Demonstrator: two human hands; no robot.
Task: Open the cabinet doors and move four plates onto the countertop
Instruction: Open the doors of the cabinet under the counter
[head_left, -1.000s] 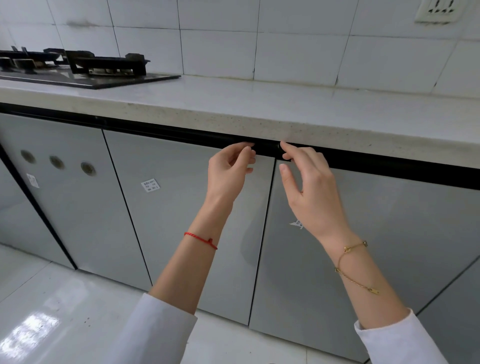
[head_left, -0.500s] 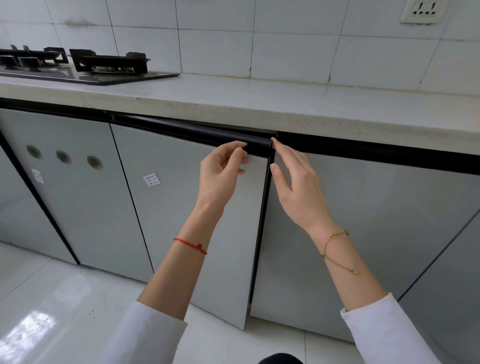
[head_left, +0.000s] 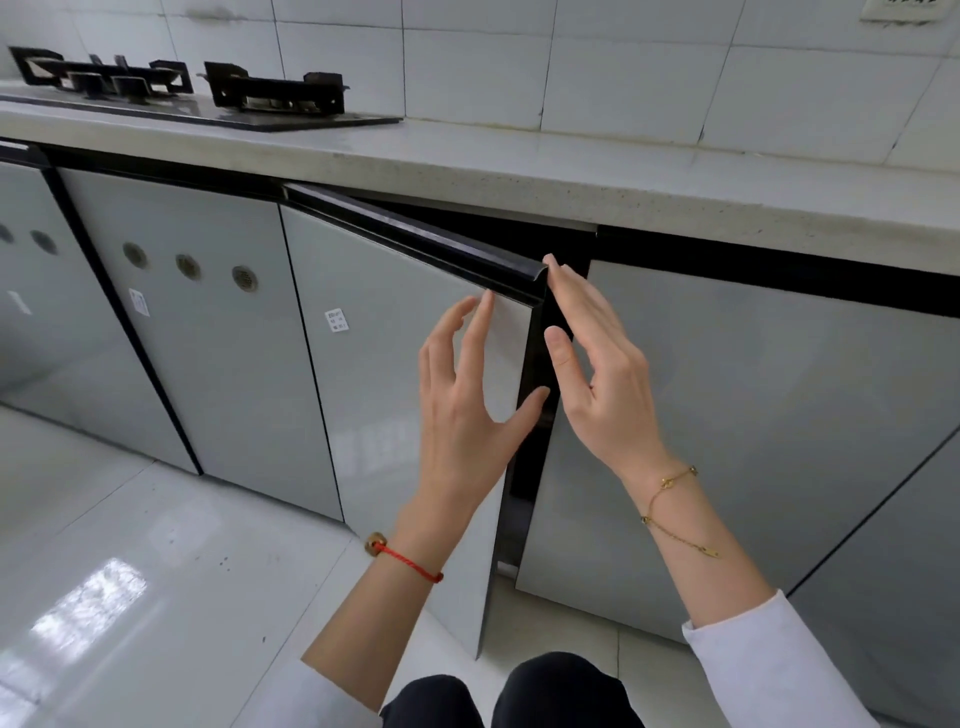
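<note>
The cabinet door (head_left: 395, 374), pale grey with a black top rail, stands partly swung out from under the stone tabletop (head_left: 571, 171), its free edge toward the viewer and a dark gap showing behind it. The neighbouring right door (head_left: 753, 415) sits closed, flush with the cabinet front. No plates are visible in the gap. On the tabletop's far left sits a black gas hob (head_left: 208, 98); white wall tiles rise behind. The glossy tiled floor (head_left: 130, 571) in front of the open door gives it room to swing. The left hand (head_left: 462, 410) is spread, fingers straight, fingertips brushing the door face just under the rail and gripping nothing. The right hand (head_left: 597, 374) is also spread, with a fingertip touching the rail's corner, holding nothing.
</note>
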